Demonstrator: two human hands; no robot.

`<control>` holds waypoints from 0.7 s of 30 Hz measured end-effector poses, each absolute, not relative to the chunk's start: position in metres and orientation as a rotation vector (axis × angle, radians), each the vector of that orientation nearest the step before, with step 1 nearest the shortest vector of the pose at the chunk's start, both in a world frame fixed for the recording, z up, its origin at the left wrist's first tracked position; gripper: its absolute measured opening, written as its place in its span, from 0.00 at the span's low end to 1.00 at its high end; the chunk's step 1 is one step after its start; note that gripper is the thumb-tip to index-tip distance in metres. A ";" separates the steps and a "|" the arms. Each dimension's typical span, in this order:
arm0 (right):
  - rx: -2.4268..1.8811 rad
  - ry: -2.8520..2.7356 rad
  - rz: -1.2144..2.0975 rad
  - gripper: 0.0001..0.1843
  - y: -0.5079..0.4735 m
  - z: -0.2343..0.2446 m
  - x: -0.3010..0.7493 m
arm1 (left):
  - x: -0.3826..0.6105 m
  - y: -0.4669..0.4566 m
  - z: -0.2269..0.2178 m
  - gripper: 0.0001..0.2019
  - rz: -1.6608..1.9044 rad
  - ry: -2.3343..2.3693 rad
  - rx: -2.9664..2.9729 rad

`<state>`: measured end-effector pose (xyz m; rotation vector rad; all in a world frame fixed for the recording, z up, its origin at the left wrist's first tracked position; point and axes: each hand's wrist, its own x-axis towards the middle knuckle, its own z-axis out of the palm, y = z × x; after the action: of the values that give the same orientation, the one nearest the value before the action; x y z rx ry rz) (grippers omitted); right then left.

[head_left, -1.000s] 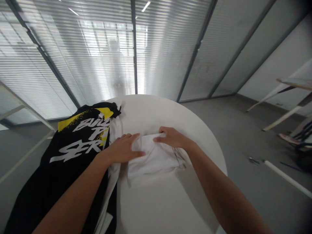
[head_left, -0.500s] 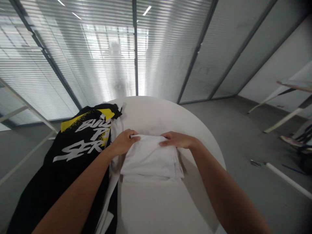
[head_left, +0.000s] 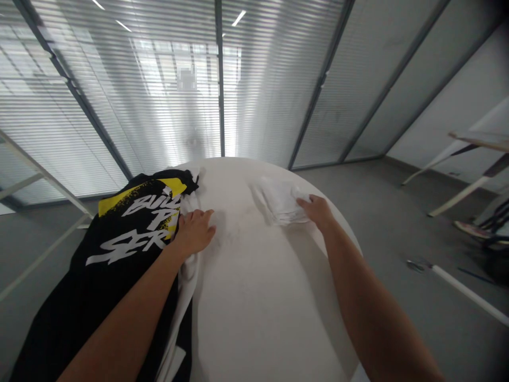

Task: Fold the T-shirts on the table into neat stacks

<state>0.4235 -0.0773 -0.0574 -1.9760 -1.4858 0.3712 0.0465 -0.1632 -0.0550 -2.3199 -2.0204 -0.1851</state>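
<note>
Round table (head_left: 254, 297), black T-shirt (head_left: 79, 270), folded white cloth (head_left: 280, 200)

The shirt (head_left: 103, 244) was black, with big white letters and a yellow patch with little black specks. The folded cloth (head_left: 280, 200) was white. The worktop (head_left: 254, 297) was white too, with faint grey smudges. The floor (head_left: 389, 212) was grey, and the blinds (head_left: 119, 106) had thin white stripes.
</note>
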 end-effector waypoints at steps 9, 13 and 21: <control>-2.164 -1.125 0.098 0.29 -0.081 -0.065 0.459 | 0.046 -0.166 -0.057 0.22 -0.120 -1.977 -2.381; -2.133 -1.167 -0.321 0.32 -0.090 -0.055 0.427 | 0.048 -0.167 -0.055 0.23 -0.111 -1.972 -2.379; -2.011 -1.998 -0.288 0.30 -0.085 -0.080 0.373 | 0.049 -0.168 -0.055 0.23 -0.102 -1.965 -2.382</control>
<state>0.3733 -0.0848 -0.0796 -2.0108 -1.9985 -0.2883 0.0495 -0.1676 -0.0548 -2.3817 -1.9651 -0.1016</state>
